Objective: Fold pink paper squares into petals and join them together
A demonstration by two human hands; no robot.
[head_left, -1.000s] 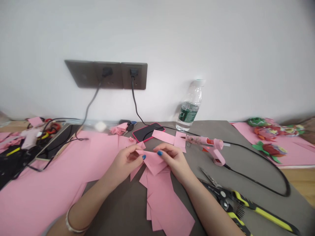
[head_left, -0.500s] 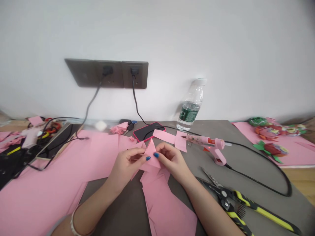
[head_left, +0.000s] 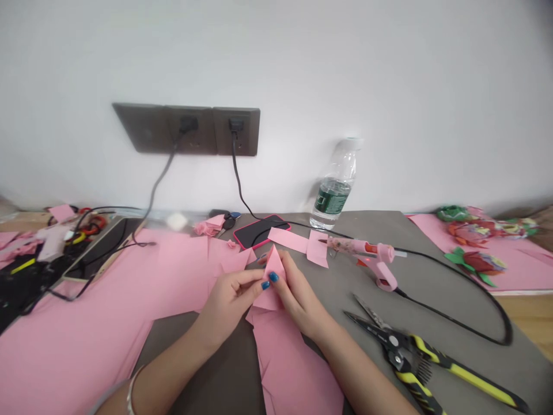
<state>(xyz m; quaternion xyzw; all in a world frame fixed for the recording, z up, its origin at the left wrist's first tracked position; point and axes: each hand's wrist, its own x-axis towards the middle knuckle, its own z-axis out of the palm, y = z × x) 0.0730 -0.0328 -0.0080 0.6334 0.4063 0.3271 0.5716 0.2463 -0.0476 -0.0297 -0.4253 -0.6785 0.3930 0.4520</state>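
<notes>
Where the left hand (head_left: 228,302) and right hand (head_left: 298,297) meet, each grip pinches folded triangular pink paper (head_left: 273,274).

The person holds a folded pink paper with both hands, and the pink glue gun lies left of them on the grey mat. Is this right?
No: the head view shows the pink glue gun right of the hands, not left. The rest stands: the left hand and right hand hold the folded pink paper, and it lies on the grey mat.

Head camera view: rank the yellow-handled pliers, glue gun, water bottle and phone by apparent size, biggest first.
Yellow-handled pliers, glue gun, then water bottle and phone, which look too alike to rank.
</notes>
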